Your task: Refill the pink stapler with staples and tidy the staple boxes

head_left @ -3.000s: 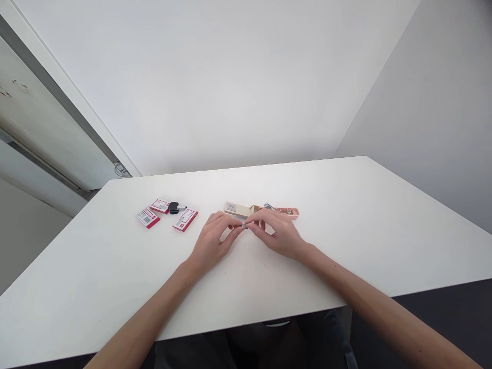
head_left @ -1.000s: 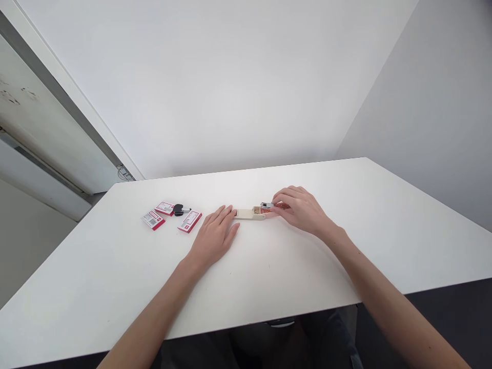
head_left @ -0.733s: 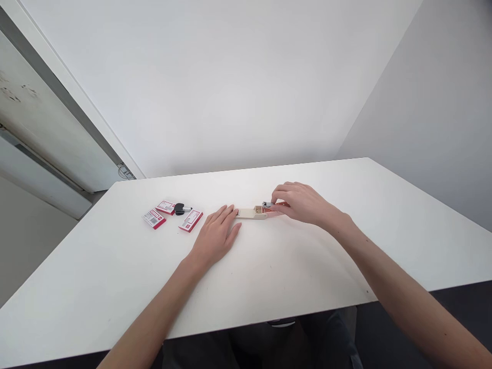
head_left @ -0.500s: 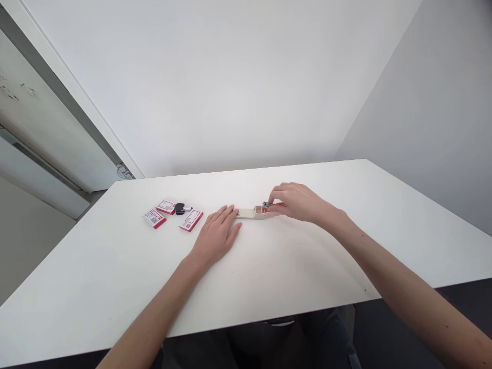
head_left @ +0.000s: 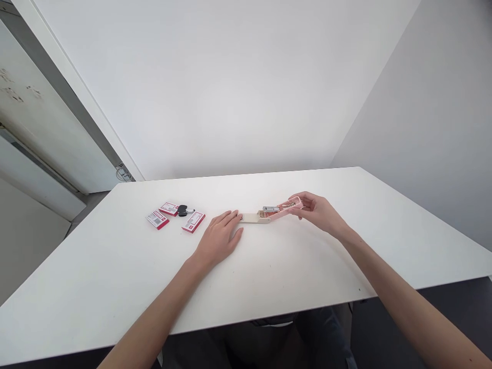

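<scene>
A stapler point(head_left: 269, 214) lies swung open in the middle of the white table point(head_left: 307, 266), its beige base flat and its pink top arm raised to the right. My left hand point(head_left: 219, 238) rests flat on the table, fingers stretched out, with the fingertips at the base's left end. My right hand point(head_left: 319, 210) pinches the far tip of the pink arm and holds it lifted off the table. A metal staple channel shows between the two halves.
Three small red-and-white staple boxes point(head_left: 175, 218) and a small black-and-silver object point(head_left: 184, 210) lie at the left of the table. A door frame stands at far left. White walls close off the back and right.
My hands parted from a small item held between them. The left went flat by the stapler's base; the right moved from the stapler's middle to the pink arm's tip and lifted it.
</scene>
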The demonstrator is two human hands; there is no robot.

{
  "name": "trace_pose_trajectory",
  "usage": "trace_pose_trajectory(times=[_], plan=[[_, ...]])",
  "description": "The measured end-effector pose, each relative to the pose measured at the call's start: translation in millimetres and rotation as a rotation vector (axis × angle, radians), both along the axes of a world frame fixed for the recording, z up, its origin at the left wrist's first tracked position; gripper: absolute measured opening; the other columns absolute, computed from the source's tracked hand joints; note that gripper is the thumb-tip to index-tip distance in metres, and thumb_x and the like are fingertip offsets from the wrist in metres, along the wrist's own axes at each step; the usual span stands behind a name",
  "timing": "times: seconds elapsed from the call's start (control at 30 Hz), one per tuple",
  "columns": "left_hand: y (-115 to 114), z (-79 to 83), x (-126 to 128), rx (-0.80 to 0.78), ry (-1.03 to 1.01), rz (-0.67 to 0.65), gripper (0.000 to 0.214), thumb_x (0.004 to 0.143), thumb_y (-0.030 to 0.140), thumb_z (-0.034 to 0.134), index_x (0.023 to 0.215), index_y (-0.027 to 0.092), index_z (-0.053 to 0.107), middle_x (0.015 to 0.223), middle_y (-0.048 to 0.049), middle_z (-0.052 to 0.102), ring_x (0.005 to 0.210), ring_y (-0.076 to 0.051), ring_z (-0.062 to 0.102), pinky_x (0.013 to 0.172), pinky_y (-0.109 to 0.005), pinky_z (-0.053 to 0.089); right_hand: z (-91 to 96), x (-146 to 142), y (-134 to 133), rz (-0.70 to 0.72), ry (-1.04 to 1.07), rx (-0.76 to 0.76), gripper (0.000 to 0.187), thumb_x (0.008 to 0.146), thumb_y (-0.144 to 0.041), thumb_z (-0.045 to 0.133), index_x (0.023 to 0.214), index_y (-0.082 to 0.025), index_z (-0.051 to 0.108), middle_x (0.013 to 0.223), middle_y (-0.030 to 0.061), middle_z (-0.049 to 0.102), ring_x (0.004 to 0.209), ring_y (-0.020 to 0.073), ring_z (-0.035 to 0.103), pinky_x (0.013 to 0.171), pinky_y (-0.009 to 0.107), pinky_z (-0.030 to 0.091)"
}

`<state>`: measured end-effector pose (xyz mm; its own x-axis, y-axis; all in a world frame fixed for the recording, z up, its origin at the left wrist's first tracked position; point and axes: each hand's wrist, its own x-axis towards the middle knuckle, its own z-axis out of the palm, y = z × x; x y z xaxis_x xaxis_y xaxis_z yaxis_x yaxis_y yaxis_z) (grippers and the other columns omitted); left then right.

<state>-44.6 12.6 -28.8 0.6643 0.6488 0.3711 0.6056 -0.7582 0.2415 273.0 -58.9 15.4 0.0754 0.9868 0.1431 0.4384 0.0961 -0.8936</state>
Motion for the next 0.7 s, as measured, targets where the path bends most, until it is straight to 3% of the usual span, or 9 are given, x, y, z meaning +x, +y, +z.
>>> trace_pose_trajectory(times=[0.13, 0.3, 0.43, 0.57, 0.7], plan=[[-1, 0.3, -1, -0.036, -0.004, -0.049, 0.047, 0.105, 0.039, 0.046, 0.147, 0.024, 0.057, 0.153, -0.0069, 0.057, 0.147, -0.028, 0.048, 0.118, -0.052, 0.044, 10.9, -24, 8, 0.028, 0.058, 0.095, 0.044, 0.085, -0.061, 0.075, 0.11, -0.025, 0.069, 0.115, 0.0092, 0.077, 0.102, 0.0275, 0.073, 0.086, 0.043, 0.058], [-3, 3.0, -1, -0.058, 0.007, -0.074, 0.049, 0.104, 0.036, 0.046, 0.151, 0.023, 0.05, 0.153, -0.008, 0.058, 0.147, -0.029, 0.047, 0.118, -0.052, 0.044, 19.6, -48, 23, 0.04, -0.121, 0.116, 0.039, 0.085, -0.062, 0.073, 0.105, -0.028, 0.073, 0.1, 0.0038, 0.077, 0.083, 0.0229, 0.071, 0.08, 0.042, 0.059], [-4, 4.7, -1, -0.086, -0.003, -0.065, 0.061, 0.103, 0.034, 0.047, 0.161, 0.022, 0.033, 0.15, -0.0104, 0.059, 0.143, -0.028, 0.051, 0.114, -0.05, 0.046, 13.9, -63, 31, 0.124, -0.195, 0.149, 0.034, 0.091, -0.061, 0.067, 0.095, -0.027, 0.071, 0.092, 0.0022, 0.074, 0.074, 0.019, 0.064, 0.072, 0.037, 0.056], [-5, 4.8, -2, -0.103, -0.037, -0.083, 0.071, 0.102, 0.032, 0.048, 0.165, 0.025, 0.015, 0.15, -0.0084, 0.06, 0.139, -0.027, 0.055, 0.111, -0.049, 0.047, 2.9, -72, 37, 0.144, -0.356, 0.198, 0.034, 0.095, -0.061, 0.061, 0.097, -0.029, 0.071, 0.086, 0.0024, 0.07, 0.081, 0.021, 0.061, 0.073, 0.037, 0.052], [-6, 5.7, -1, -0.112, -0.032, -0.08, 0.073, 0.103, 0.032, 0.048, 0.166, 0.026, 0.012, 0.151, -0.0068, 0.06, 0.14, -0.028, 0.055, 0.11, -0.049, 0.047, -2.7, -77, 40, 0.16, -0.471, 0.215, 0.034, 0.097, -0.06, 0.059, 0.101, -0.029, 0.073, 0.083, 0.0039, 0.07, 0.088, 0.0245, 0.06, 0.076, 0.039, 0.051]])
